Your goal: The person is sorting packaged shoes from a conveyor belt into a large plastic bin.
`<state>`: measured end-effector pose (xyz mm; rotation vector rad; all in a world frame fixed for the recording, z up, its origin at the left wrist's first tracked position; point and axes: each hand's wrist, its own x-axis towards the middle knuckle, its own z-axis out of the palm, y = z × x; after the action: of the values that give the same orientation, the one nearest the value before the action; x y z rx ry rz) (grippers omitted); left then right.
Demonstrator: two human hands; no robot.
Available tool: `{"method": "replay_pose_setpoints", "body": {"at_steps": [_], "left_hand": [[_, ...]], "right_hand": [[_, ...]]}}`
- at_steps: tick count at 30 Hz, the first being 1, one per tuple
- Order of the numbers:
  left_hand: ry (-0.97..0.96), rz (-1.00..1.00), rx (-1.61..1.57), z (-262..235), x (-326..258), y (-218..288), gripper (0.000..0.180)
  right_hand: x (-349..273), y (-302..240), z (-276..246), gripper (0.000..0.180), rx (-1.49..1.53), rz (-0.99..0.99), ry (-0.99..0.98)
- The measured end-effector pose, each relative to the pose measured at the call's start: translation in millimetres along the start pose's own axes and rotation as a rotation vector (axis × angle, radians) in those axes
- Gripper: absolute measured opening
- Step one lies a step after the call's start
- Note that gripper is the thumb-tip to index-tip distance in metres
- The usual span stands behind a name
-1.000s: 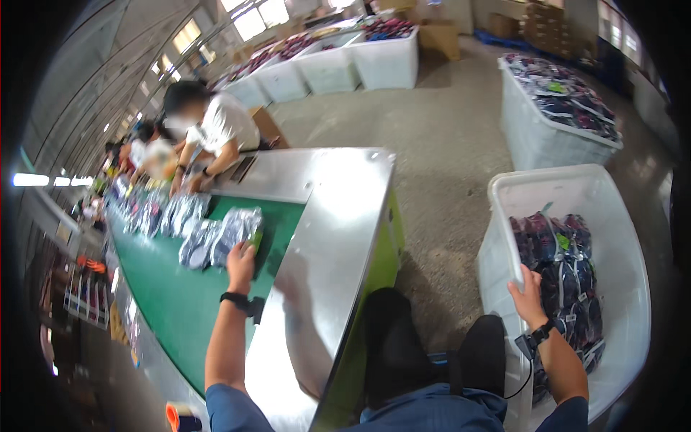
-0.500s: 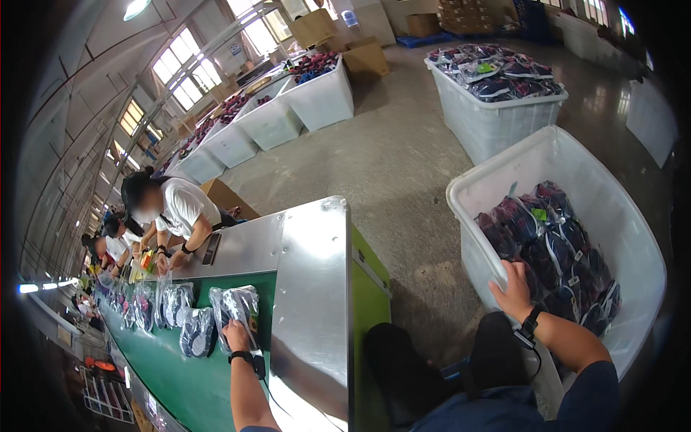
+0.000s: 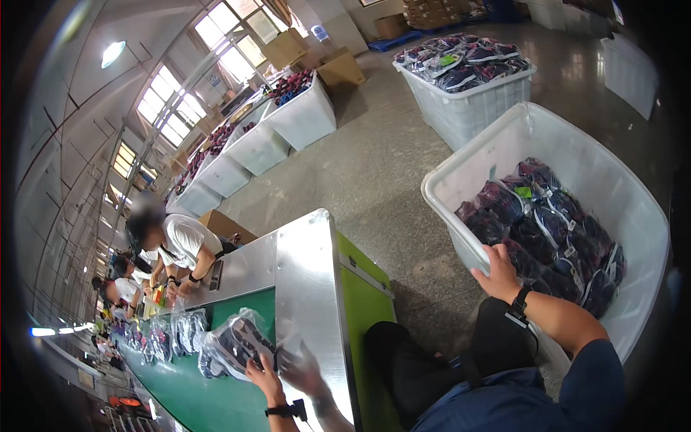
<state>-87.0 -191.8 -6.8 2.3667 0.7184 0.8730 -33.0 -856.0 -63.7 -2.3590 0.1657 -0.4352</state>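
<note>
My left hand (image 3: 266, 379) grips the near edge of a clear plastic bag of dark shoes with pale soles (image 3: 243, 340), tilted over the right end of the green conveyor belt (image 3: 180, 381). Another bagged pair (image 3: 209, 365) lies partly hidden behind it. More bagged shoes (image 3: 188, 330) are lined up farther along the belt. At the right, my right hand (image 3: 498, 275) is closed over the near left rim of a large white bin (image 3: 450, 216). Inside that bin, bagged dark blue and red shoes (image 3: 551, 234) are stacked in rows.
A steel end plate (image 3: 306, 288) caps the belt, reflecting my left hand. Co-workers in white shirts (image 3: 188, 241) stand along its far side, near a phone (image 3: 216, 275). A second white bin (image 3: 468, 108), heaped with bagged shoes, and several white bins (image 3: 306, 111) stand beyond.
My left hand has drawn the bagged shoes toward me and tilted them up off the belt. My right hand stays on the bin's rim. The whole view has shifted somewhat.
</note>
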Motion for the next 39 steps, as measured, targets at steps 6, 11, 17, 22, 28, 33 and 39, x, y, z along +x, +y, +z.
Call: {"method": "replay_pose_setpoints", "body": {"at_steps": [6,11,17,22,28,33,39], "left_hand": [[-0.182,-0.502,-0.792,-41,-70,10,0.047],[-0.373,-0.754,-1.416,-62,-65,-3,0.047],[-0.105,-0.958,-1.707,-65,-45,-43,0.071],[-0.321,-0.667,-1.38,-85,-34,-37,0.066],[-0.146,-0.673,-1.001,-55,6,-57,0.047],[-0.258,-0.852,-1.319,-50,-22,-3,0.048],[-0.373,-0.803,-1.461,-55,-68,38,0.047]], "right_hand": [[1,3,6,0.068,-0.04,-0.013,-0.006],[-2,8,6,0.066,0.009,-0.039,0.03],[-7,8,2,0.064,0.008,-0.017,0.02],[-5,9,9,0.061,0.009,-0.071,0.024],[2,25,15,0.055,-0.02,-0.126,0.052],[4,33,16,0.055,-0.022,-0.051,-0.011],[5,54,11,0.048,0.021,-0.126,-0.029]]}}
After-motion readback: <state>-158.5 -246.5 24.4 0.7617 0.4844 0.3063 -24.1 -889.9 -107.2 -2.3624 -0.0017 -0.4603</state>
